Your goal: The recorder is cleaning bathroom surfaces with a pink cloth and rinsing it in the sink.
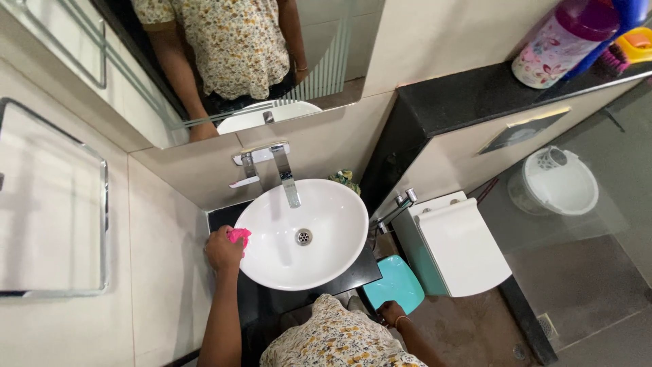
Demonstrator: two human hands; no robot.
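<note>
Your left hand (223, 250) is bunched around a pink cloth (238, 236), pressed on the white basin (319, 265) rim at nine o'clock. It looks soft, light and limp; keep it wadded. Your right hand (390, 314) hangs low, its grip hidden.

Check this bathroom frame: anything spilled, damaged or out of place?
Nothing stands out. The left hand holds a pink cloth at the white basin rim; the basin looks intact and the toilet lid is shut.

Tap (282, 171) behind basin (319, 261); toilet (456, 246) right of basin.
</note>
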